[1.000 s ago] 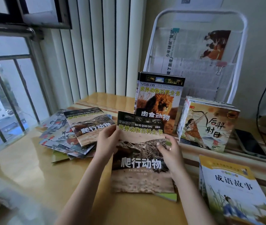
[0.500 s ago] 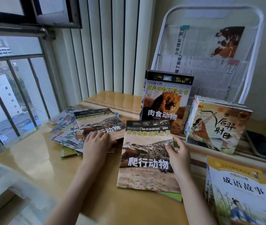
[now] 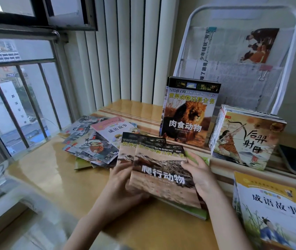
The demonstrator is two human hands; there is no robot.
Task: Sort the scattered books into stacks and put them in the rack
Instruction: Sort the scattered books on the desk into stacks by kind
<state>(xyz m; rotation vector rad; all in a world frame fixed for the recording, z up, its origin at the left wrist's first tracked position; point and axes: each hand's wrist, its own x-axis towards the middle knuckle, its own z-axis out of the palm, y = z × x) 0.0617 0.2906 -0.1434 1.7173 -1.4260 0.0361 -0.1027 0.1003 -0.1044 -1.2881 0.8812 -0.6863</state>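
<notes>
Since a moment ago the left hand (image 3: 120, 179) has brought a second reptile book (image 3: 125, 150) behind the first (image 3: 161, 170), both hands, right (image 3: 198, 175) too, gripping the side edges above the worktop (image 3: 40, 177): thin, light, glossy paperbacks, probably slippery, best pinched at the edges.

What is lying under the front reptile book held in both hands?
Under the front reptile book a second reptile book sticks out on the left, held by the left hand. A green book shows along the bottom edge. The right hand grips the right side. Anything deeper is covered.
</notes>
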